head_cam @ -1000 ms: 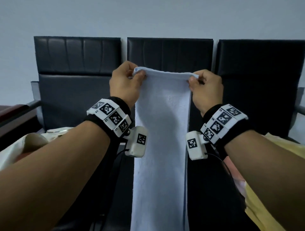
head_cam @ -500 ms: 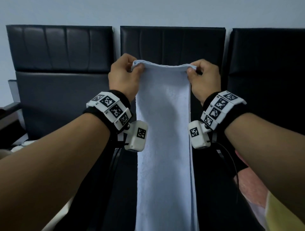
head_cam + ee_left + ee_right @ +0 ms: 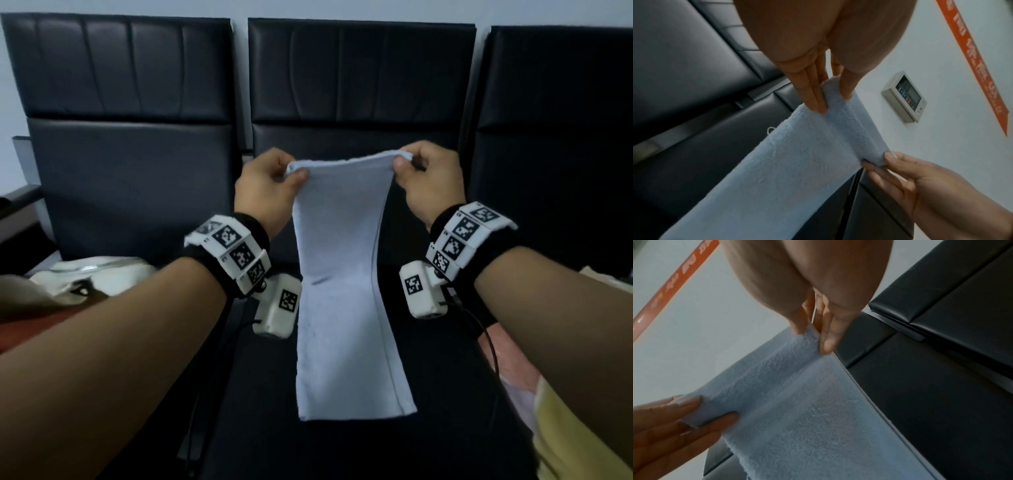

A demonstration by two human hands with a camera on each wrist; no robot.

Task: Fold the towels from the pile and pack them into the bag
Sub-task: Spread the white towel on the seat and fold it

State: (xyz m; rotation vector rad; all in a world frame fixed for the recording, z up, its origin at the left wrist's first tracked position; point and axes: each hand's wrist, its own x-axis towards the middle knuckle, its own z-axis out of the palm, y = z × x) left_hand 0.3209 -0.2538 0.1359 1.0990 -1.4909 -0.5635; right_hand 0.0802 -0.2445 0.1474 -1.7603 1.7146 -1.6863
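A pale blue towel (image 3: 342,274), folded into a long narrow strip, hangs from both my hands over the middle black seat (image 3: 445,428). My left hand (image 3: 270,185) pinches its top left corner between thumb and fingers. My right hand (image 3: 424,178) pinches the top right corner the same way. The lower end of the towel lies on the seat cushion. In the left wrist view the towel (image 3: 787,154) runs from my left fingers (image 3: 813,97) to the right hand (image 3: 910,175). The right wrist view shows the towel (image 3: 807,418) held by my right fingers (image 3: 828,337).
A row of three black padded chairs (image 3: 120,137) stands against a pale wall. A cream bag (image 3: 92,277) lies on the left seat. Yellow and pink cloth (image 3: 565,438) sits on the right seat. A wall control panel (image 3: 904,97) and an orange strip (image 3: 972,65) are behind.
Both hands have come down and toward me with the towel. Its lower end, hanging free before, now rests on the middle seat with its bottom edge in view.
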